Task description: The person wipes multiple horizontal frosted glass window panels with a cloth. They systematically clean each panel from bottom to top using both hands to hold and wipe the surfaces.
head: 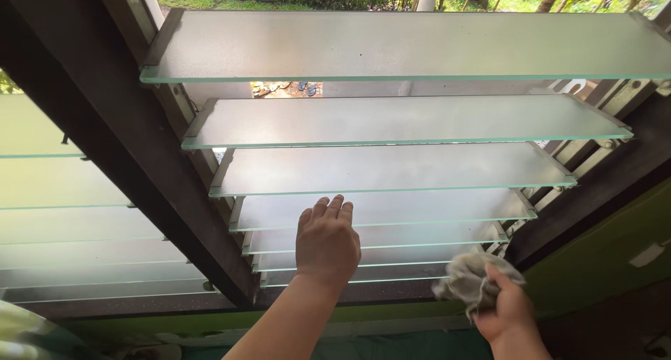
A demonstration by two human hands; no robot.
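We stand at a louvre window of frosted glass slats set in a dark wooden frame, the slats tilted open and stacked one below another. Our left hand lies flat, fingers together and stretched out, palm down on the edge of one of the lower slats; it grips nothing and simply rests on the glass. Our right hand is closed around a crumpled grey cloth, which bunches out above the fist, just beside the right ends of the lowest slats. To wipe well here, we judge it wise to keep the flat hand steadying the slat lightly, since thin glass held only at its ends could flex or rattle, and to draw the cloth along the length of a slat, not across it, reaching into the narrow gaps without pressing hard. Our left forearm rises from the bottom of the view with the wrist straight; our right wrist is bent slightly inward, low and close to the green wall under the frame.
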